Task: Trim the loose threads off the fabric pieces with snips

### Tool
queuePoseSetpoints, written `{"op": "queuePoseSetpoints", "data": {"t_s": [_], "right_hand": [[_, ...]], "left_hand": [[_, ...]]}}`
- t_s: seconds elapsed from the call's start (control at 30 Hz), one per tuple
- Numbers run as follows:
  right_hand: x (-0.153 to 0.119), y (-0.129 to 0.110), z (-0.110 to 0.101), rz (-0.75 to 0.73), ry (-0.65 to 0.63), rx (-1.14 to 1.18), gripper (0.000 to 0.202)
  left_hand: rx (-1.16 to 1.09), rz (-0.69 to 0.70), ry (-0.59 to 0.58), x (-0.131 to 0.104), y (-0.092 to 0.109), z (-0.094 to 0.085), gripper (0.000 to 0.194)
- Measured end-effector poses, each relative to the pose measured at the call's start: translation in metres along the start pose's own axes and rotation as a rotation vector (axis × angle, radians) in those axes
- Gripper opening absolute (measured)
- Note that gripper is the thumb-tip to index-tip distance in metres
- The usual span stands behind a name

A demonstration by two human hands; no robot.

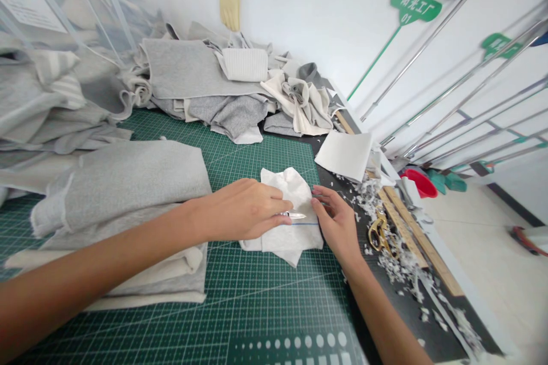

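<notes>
A small off-white cloth piece (287, 182) lies rumpled on the green cutting mat (265, 308), with a thin blue line along its lower part. My left hand (252, 208) is closed over the cloth around a small silver pointed tool, like thread snips (295, 215); its rear part is hidden in the fingers. The tip points right, just above the blue line. At the cloth's right edge, my right hand (338, 222) has thumb and fingers bent together on the fabric.
Folded grey fabric (137, 174) lies under and beside my left forearm. More fabric (188, 68) is heaped along the wall. Gold scissors (377, 232), wooden rulers (422, 239) and lint scraps line the right table edge. A stencil ruler (295, 348) lies in front.
</notes>
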State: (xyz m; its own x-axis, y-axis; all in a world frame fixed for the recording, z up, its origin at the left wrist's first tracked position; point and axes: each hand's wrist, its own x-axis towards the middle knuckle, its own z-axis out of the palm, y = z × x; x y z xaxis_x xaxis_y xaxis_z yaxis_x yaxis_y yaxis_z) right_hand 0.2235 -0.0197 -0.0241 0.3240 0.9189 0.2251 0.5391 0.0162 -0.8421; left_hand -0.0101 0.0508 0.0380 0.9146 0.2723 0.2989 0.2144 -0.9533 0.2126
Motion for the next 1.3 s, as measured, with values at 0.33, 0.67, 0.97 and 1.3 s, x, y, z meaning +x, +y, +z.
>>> {"op": "queuePoseSetpoints", "data": {"t_s": [0.33,0.67,0.97,1.3], "right_hand": [[0.001,-0.002,0.0,0.029,0.008,0.026,0.029],[0.002,0.0,0.0,0.04,0.005,0.069,0.031],[0.003,0.001,0.002,0.042,0.019,0.099,0.03],[0.003,0.001,0.0,0.019,0.043,0.13,0.029]], "left_hand": [[0.072,0.014,-0.114,-0.002,0.007,-0.002,0.024],[0.259,-0.032,-0.109,-0.004,-0.003,-0.009,0.029],[0.257,0.001,-0.086,0.01,0.01,-0.004,0.031],[0.16,0.019,-0.156,0.0,0.014,-0.01,0.031]]}}
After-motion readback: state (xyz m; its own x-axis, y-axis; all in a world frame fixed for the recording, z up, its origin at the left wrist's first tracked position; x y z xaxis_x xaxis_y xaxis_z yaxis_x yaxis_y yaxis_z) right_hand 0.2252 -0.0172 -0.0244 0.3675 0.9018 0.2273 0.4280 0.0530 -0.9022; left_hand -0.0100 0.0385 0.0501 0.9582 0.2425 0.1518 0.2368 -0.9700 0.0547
